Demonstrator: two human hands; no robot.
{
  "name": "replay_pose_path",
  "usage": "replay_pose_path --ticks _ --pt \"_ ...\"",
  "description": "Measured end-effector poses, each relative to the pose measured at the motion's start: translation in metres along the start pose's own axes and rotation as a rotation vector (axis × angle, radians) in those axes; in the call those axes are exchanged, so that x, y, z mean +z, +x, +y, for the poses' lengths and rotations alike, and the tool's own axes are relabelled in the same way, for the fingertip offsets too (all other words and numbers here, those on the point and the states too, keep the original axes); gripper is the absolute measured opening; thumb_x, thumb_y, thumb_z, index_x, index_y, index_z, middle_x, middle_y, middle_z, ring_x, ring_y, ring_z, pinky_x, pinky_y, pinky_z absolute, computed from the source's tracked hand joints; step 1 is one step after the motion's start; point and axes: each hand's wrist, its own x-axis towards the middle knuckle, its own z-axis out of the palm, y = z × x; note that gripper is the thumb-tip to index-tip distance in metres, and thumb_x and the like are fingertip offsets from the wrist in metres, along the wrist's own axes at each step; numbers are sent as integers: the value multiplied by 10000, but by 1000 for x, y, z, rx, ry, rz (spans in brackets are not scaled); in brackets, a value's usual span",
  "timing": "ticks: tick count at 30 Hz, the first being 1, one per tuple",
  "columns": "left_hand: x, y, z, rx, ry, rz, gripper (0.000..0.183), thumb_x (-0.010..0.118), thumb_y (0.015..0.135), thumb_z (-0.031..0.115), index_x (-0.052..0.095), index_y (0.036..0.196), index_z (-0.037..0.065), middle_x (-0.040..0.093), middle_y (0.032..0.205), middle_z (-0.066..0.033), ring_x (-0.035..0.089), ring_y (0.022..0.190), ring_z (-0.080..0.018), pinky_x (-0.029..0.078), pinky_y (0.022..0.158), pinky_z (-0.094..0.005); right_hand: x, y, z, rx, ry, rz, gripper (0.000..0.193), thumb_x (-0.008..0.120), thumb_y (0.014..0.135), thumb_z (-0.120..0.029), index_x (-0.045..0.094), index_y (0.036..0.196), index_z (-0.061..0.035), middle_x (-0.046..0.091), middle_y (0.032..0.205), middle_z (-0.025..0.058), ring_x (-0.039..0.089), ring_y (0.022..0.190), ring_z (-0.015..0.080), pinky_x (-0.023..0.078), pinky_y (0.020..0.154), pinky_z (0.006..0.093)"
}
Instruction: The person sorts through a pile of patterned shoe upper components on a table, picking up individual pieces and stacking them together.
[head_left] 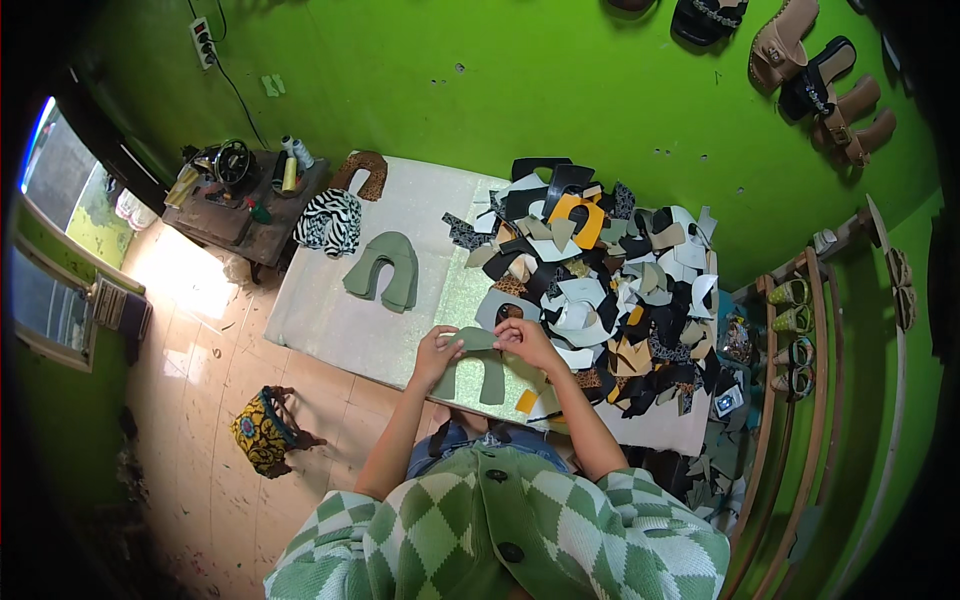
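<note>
At the table's near edge, my left hand [437,354] pinches the left side of a sage-green U-shaped cutout [472,338]. My right hand [524,342] grips its right side, with the fingertips on its upper edge. The two legs of the U hang toward me over the table; I cannot tell whether it is one layer or several. Beyond my left hand lies a neat stack of matching green U-shaped pieces [398,256]. Further back are a zebra-print stack [328,222] and a leopard-print U-shaped piece [371,178].
A big heap of mixed offcuts [590,300] covers the right of the white table [320,295]. At the back left stands a sewing machine [232,160] with thread spools. A patterned stool [262,432] is on the floor, and a wooden rack [780,400] with sandals stands right.
</note>
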Motion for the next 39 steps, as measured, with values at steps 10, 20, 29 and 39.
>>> replay_pose_path --ticks 10,20,29,39 --pt "-17 21 -15 109 309 52 277 727 819 32 574 1046 -7 665 747 -74 641 659 -100 507 585 -216 16 -2 42 60 -262 315 190 790 746 -120 694 860 -3 679 716 39 611 635 86 489 605 241" --pt "-25 40 -43 161 707 175 229 787 726 129 661 898 45 691 780 -64 664 688 -155 525 629 -293 46 6 92 206 -400 573 228 829 681 -228 703 742 -49 670 649 50 635 588 149 502 586 289" --pt "-22 31 -42 67 898 283 283 818 690 249 674 877 93 701 774 -37 675 709 -182 516 621 -325 44 10 98 203 -456 564 242 836 665 -235 681 720 -57 667 648 55 634 581 168 496 573 306" --pt "-26 31 -41 26 916 258 285 791 714 276 682 917 108 721 835 -35 692 765 -220 528 662 -362 40 13 91 275 -488 516 259 850 641 -255 685 694 -62 667 649 58 641 594 182 502 589 313"
